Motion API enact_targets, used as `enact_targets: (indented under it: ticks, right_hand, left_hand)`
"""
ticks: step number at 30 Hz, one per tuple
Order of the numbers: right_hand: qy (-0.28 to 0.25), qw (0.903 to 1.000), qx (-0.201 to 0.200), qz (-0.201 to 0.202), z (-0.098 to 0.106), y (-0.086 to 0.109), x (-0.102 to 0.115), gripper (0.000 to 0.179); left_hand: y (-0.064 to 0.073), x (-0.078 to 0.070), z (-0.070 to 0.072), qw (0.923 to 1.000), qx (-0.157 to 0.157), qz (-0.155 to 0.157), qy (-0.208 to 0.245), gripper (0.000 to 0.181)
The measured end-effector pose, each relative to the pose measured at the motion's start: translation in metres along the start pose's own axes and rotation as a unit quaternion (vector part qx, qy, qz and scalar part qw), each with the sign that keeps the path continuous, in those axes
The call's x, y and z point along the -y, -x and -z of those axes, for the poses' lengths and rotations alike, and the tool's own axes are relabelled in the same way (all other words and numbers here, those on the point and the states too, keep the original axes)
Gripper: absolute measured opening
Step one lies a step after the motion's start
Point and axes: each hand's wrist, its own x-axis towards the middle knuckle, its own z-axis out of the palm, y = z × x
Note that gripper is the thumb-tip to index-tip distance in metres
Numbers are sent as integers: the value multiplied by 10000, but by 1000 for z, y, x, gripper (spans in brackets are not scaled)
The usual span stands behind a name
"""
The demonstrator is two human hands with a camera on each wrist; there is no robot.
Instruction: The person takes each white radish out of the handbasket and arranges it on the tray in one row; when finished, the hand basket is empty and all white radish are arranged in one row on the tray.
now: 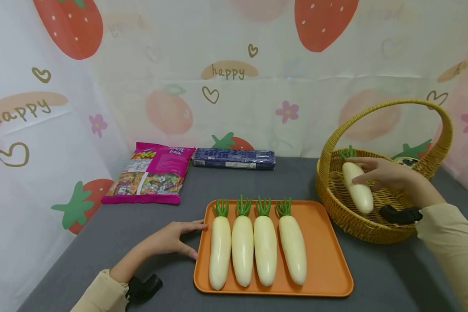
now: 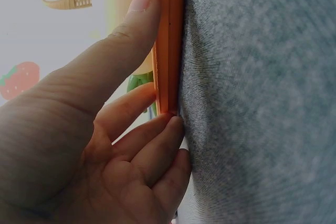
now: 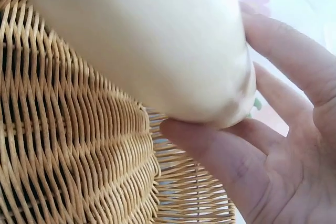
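My right hand (image 1: 388, 173) grips a white daikon radish (image 1: 362, 199) with green leaf stubs over the wicker basket (image 1: 343, 221) on the right. In the right wrist view, thumb and fingers lie on opposite sides of the radish (image 3: 157, 51), with the woven wall (image 3: 94, 145) close beside it. On the orange tray (image 1: 323, 260), several more daikons (image 1: 220, 255) lie side by side, leaves toward the back. My left hand (image 1: 165, 240) touches the tray's left edge, thumb and fingers spread. The left wrist view shows its fingertips against the tray rim (image 2: 167, 51).
A pink bag of wrapped candies (image 1: 152, 173) lies at the back left, beside a long dark blue packet (image 1: 234, 159). The basket's tall arched handle (image 1: 390, 102) rises above the right forearm. A printed curtain (image 1: 234, 108) borders the grey table (image 1: 171, 277).
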Motion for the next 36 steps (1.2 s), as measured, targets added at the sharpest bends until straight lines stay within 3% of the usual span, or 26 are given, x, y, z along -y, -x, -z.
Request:
enact_targets:
  ticks: [12,21,29,36]
  right_hand:
    - [-446,9984,77,331,-3,17,-11,71]
    - [-716,9956,-75,608,-12,29,1,68]
    - [-920,9919,102,872,-25,41,8,67]
    - [-796,9932,-39,850,-38,52,10,68]
  left_hand:
    - [1,-2,-3,10000,33,19,52,72]
    - [0,-2,0,10000,5,45,15,72]
    - [0,-3,-1,10000,-7,69,14,72]
    - [1,-4,-1,10000,-2,88,30,71]
